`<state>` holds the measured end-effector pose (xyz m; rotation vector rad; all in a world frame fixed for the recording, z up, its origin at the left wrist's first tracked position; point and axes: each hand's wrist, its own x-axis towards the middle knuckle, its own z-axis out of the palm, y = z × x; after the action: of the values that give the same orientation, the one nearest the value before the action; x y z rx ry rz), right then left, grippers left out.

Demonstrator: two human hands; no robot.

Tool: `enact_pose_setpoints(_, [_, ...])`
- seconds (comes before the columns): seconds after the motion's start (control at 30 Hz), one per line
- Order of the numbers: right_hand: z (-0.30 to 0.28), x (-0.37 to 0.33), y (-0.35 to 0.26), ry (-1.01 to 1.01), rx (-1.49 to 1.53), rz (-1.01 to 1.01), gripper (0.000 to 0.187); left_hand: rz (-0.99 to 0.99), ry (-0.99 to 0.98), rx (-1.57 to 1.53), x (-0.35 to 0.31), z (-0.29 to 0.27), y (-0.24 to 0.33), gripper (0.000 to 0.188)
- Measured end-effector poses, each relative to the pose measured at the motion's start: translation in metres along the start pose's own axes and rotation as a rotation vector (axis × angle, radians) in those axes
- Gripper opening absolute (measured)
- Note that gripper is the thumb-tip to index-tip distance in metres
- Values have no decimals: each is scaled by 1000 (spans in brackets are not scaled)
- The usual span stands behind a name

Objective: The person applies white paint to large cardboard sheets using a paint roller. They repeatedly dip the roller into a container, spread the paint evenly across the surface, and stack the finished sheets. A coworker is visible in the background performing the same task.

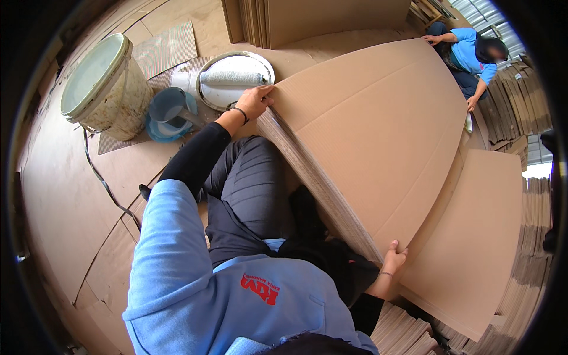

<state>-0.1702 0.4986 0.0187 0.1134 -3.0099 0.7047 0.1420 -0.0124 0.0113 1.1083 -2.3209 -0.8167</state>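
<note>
A large brown cardboard sheet with crease lines lies on top of a thick stack of cardboard in front of me. My left hand pinches the sheet's far left corner. At the near right corner, my right hand grips the edge, thumb on top and the other fingers mostly hidden. Across the stack, a co-worker in a blue top crouches with one hand at the sheet's far corner. That person's other hand is beside the far right edge.
Left of the stack are a stained white bucket, a blue pail, and a paint roller on a round white lid. More cardboard sheets lie to the right. Cardboard panels stand at the back. A dark cord crosses the floor.
</note>
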Motion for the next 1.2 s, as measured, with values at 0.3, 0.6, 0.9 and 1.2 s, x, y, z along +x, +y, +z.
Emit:
enact_pose_setpoints(0.3, [6,11,7,-2,94,-95,74,7,97,-109,7,18,-6,42])
enact_pose_setpoints(0.6, [-19,24,56,275,264,-62,72,-216,841,-429,-100,31,-44,25])
enact_pose_setpoints(0.9, [-90,60,131,293,108,62,57,-1072,1037,-1249,-205,4,-295,60])
enact_pose_setpoints(1.2, [-167,3,83,335,480,177,55,-879,1036,-1529,-177,29,-342,43])
